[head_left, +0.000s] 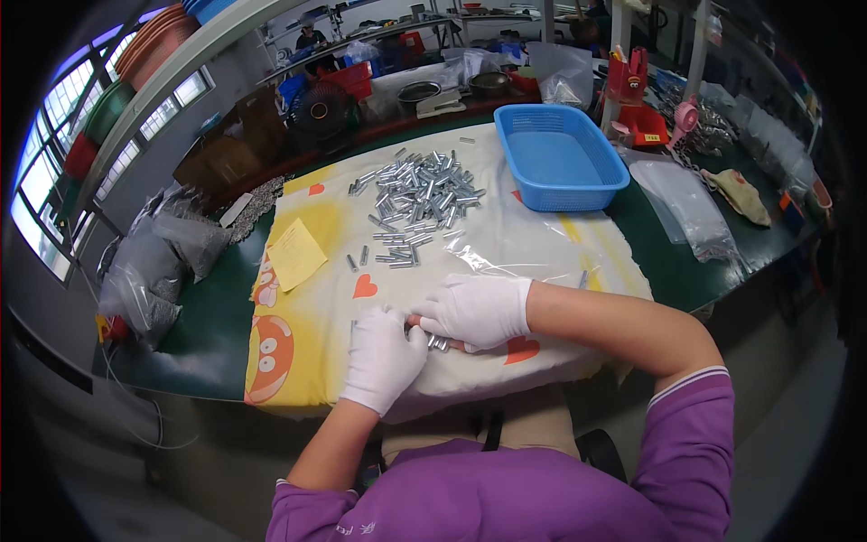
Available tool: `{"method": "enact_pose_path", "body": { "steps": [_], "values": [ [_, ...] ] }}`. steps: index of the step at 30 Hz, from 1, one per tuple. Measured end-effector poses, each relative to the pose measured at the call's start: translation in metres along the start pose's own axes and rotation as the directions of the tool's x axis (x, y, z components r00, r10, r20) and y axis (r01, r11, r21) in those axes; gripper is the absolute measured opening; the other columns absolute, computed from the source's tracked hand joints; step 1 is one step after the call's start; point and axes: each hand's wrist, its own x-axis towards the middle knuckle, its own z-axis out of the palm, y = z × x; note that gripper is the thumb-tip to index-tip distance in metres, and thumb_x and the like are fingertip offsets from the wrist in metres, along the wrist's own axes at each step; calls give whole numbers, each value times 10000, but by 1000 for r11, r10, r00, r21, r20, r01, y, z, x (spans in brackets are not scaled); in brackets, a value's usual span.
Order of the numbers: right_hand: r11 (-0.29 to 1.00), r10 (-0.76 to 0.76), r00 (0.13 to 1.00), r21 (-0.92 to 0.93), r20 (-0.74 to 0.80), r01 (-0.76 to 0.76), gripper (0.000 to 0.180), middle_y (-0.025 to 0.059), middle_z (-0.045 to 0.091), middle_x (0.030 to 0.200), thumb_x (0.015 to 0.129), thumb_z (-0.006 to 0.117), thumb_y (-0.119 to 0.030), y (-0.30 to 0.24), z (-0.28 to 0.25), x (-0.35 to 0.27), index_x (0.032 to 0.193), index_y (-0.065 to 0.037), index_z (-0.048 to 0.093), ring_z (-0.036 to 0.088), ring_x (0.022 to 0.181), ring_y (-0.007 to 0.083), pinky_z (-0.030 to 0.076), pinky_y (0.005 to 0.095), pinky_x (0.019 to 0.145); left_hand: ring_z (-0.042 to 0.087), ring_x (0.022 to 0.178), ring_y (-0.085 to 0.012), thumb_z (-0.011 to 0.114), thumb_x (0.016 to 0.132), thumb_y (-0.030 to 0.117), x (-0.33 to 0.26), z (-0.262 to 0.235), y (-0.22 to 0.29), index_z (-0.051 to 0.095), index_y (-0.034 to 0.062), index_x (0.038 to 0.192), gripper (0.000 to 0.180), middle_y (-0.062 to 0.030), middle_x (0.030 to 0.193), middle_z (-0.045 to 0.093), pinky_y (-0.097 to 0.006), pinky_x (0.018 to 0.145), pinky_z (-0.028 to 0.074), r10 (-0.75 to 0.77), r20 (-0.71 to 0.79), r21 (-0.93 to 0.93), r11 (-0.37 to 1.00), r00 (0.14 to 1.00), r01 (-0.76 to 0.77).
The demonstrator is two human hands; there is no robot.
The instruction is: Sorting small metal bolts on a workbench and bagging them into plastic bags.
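Observation:
My left hand (386, 359), in a white glove, is closed near the table's front edge, its thumb side toward the other hand. What its curled fingers hold, if anything, is hidden. My right hand (479, 312), gloved too with bare fingertips showing, reaches in from the right and curls over a few short silver metal cylinders (439, 343). These show in the gap between both hands. Beyond them lies a heap of the same metal cylinders (424, 191), with several strays on its near side. A clear plastic bag (515, 237) lies flat to the right of the heap.
A blue plastic basket (560, 158) stands at the cloth's far right corner. Yellow paper (296, 255) lies on the left of the patterned cloth (316, 361). Filled plastic bags (149, 262) crowd the table's left end. Flat clear bags (684, 206) lie at right, near a pink fan (685, 117).

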Motion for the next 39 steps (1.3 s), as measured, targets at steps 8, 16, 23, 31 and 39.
{"method": "enact_pose_path", "body": {
  "steps": [8,16,23,31,39],
  "values": [
    [996,72,997,-46,-10,-72,527,133,597,1045,776,685,-219,-13,-3,5,1218,28,540,621,933,290,500,396,790,629,853,-383,665,798,202,2,-16,2,709,-14,844,225,-225,842,662,-450,797,510,-31,83,-108,993,996,40],
    [946,260,960,172,103,-275,301,189,666,907,719,691,-91,-25,-18,17,984,30,614,681,835,371,548,442,727,631,851,-378,757,763,302,-3,-30,6,712,-15,847,330,-214,852,666,-433,804,517,25,201,-137,991,979,3],
    [920,330,943,212,31,-329,175,207,695,884,752,654,-52,-34,-16,24,918,-2,678,694,837,381,558,440,730,631,839,-364,777,719,223,-5,-15,4,694,-14,816,269,-195,821,657,-435,790,514,-13,84,-101,995,996,21],
    [871,371,918,290,139,-396,154,191,712,921,807,626,-79,-37,-20,25,931,-33,705,696,878,377,555,447,766,631,854,-395,737,737,184,5,-23,3,681,-23,802,224,-221,846,649,-435,809,519,12,214,-49,999,977,-1],
    [839,432,874,255,223,-480,199,181,719,934,777,666,-62,-38,-20,34,967,-37,721,695,888,377,553,439,773,656,865,-390,707,779,223,11,-17,-11,707,-15,848,248,-228,901,666,-445,809,535,54,251,-34,998,966,-47]
  ]
}}
